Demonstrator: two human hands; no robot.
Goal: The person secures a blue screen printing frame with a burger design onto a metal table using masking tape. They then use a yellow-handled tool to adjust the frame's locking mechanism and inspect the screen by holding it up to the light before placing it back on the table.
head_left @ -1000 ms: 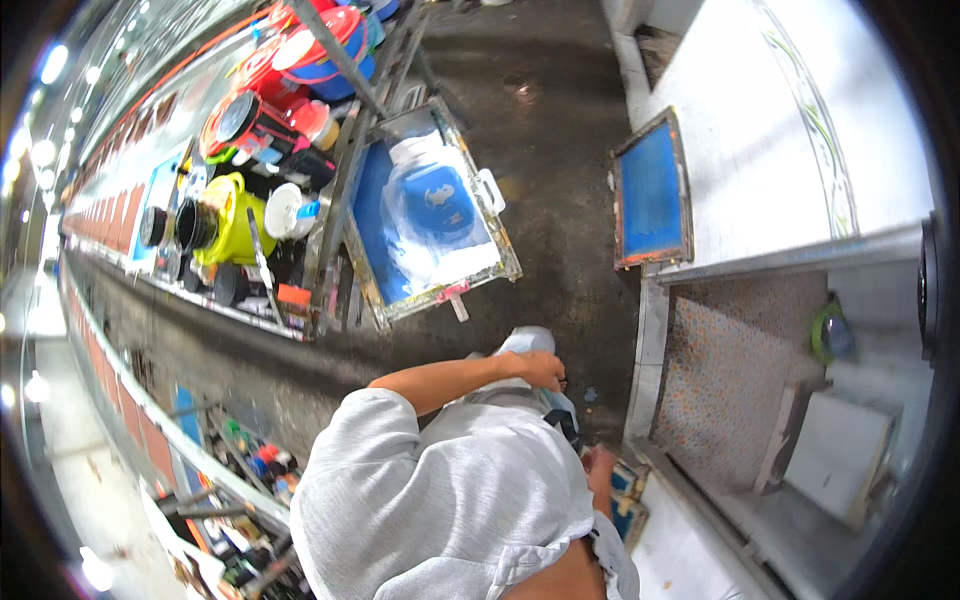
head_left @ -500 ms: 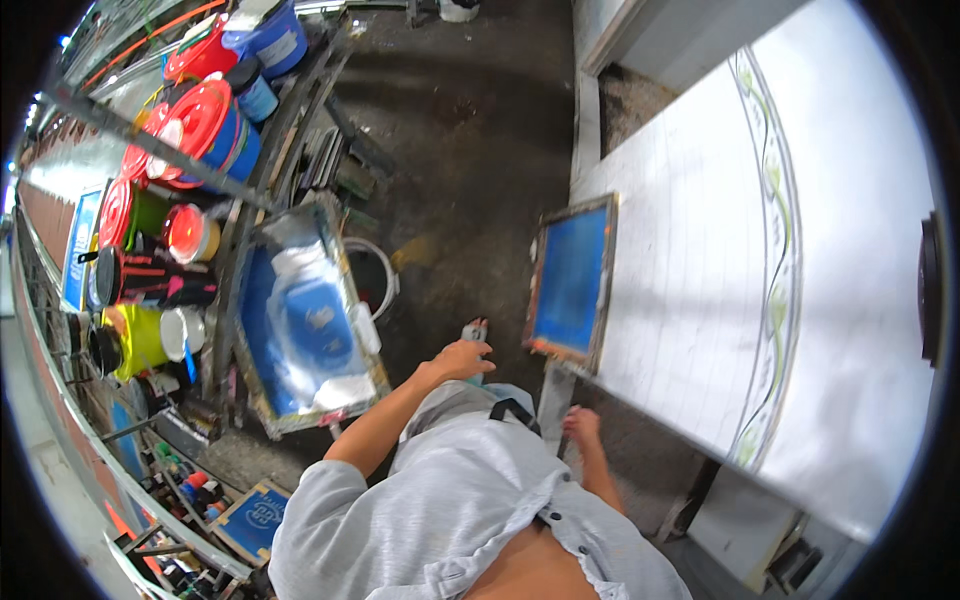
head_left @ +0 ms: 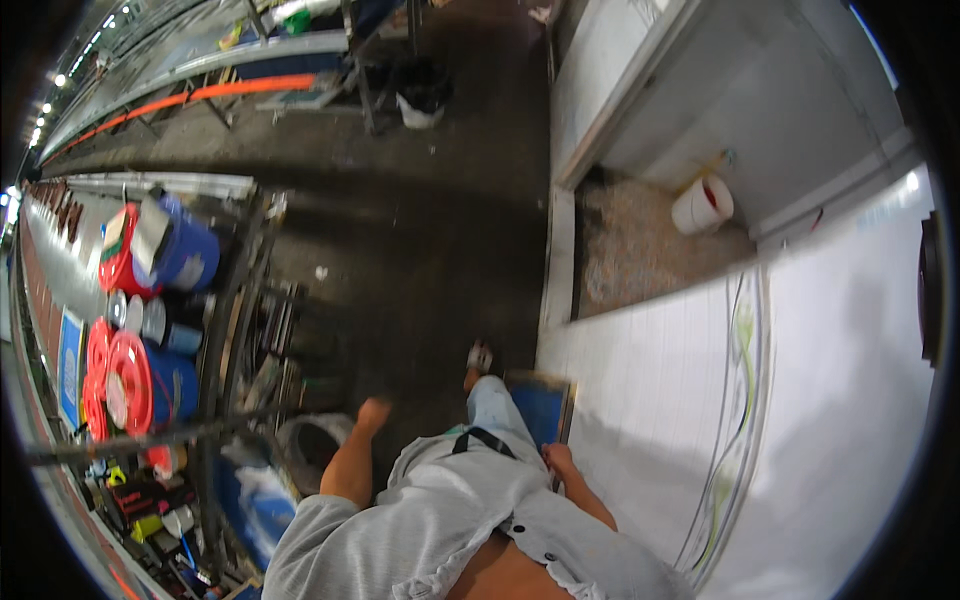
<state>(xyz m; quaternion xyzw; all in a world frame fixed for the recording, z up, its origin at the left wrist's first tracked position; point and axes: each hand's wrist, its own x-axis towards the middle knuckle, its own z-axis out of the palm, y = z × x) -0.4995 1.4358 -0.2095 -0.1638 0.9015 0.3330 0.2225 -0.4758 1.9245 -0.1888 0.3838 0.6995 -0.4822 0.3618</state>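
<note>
My left hand (head_left: pixel 374 412) hangs in front of me at the left, over the dark floor. It is smeared by motion, and its fingers do not show clearly; no object is seen in it. Below it stands a grey bucket (head_left: pixel 312 440). My right hand (head_left: pixel 558 459) is beside my right hip, its fingers curled in, and nothing shows in it. Just beyond that hand is a blue screen-printing frame (head_left: pixel 543 408) with a worn rim, at the edge of the long white table (head_left: pixel 650 400). I cannot tell whether the hand touches the frame.
On the left, a rack holds red-lidded tubs (head_left: pixel 130 380), a blue bucket (head_left: pixel 185 245) and another blue-and-white screen (head_left: pixel 255 500). A dark floor aisle (head_left: pixel 440 220) runs ahead. A white bucket (head_left: pixel 703 205) stands in a walled recess at the right. Another bench (head_left: pixel 200 75) lies farther off.
I have stepped forward along the aisle, so the rack, screens and table slide back toward me. My left hand has swung outward to the left. The recess with the white bucket has come into view.
</note>
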